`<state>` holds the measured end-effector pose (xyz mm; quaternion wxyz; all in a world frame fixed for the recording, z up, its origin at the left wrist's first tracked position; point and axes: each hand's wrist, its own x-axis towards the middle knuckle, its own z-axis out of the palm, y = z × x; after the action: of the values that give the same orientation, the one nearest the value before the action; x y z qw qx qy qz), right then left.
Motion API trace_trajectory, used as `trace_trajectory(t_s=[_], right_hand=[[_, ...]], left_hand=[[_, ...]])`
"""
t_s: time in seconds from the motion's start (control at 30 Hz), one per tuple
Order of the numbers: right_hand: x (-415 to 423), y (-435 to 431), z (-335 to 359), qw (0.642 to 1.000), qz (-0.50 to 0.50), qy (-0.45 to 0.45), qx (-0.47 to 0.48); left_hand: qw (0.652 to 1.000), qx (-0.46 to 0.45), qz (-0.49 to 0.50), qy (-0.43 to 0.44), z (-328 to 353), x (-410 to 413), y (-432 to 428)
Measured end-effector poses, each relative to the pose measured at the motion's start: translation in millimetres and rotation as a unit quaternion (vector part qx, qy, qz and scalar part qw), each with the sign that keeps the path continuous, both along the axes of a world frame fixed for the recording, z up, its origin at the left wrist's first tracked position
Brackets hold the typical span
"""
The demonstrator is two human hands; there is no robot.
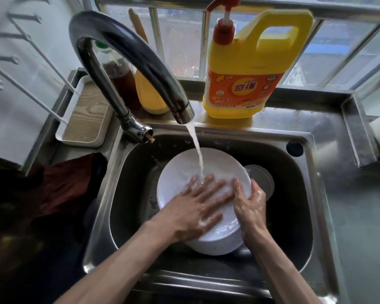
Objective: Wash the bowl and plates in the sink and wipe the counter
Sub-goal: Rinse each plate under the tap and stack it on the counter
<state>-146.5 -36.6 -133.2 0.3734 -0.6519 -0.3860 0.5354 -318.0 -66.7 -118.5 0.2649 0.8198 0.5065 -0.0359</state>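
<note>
stainless counter (pixel 360 216) wraps a deep sink (pixel 136 194) below a barred window, with a yellow detergent jug (pixel 246 73) on the ledge at 1 o'clock and a dark red cloth (pixel 64 187) heaped at 9 o'clock. from my seat i see the tap (pixel 127 53) running, its stream (pixel 196 148) landing on a white plate (pixel 184 172) at the middle of the basin. the left hand (pixel 198 207) lies flat on the plate's face, fingers straight and spread, pressing rather than gripping. the right hand (pixel 250 207) clamps the plate's rim at 3 o'clock, thumb on the face and fingers curled behind. under the plate, toward 6 o'clock, sits a white bowl (pixel 217 244), and a greyish round dish (pixel 263 178) rests just beside the rim at 2 o'clock. my worry is slip: both hands look wet and sudsy, and only one truly holds. if the thumb slides, the plate would drop onto the bowl and could chip either. the stream striking the plate may also splash onto the counter, adding to the wiping.
</note>
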Motion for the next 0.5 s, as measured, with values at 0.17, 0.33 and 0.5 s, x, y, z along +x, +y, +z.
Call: trace_trajectory(t_s=[0.17, 0.33, 0.5], right_hand=[[-3.4, -3.7, 5.1, 0.999, 0.010, 0.007, 0.052], [-15.3, 2.0, 5.2, 0.996, -0.031, -0.035, 0.076], [-11.2, -11.5, -0.2, 0.997, -0.053, -0.002, 0.049]], left_hand=[[0.974, 0.080, 0.196, 0.081, -25.2, -30.5, 20.7], [0.970, 0.040, 0.239, -0.015, -21.8, 5.4, -10.2], [0.975, 0.086, 0.204, 0.002, -24.8, 17.6, -26.9]])
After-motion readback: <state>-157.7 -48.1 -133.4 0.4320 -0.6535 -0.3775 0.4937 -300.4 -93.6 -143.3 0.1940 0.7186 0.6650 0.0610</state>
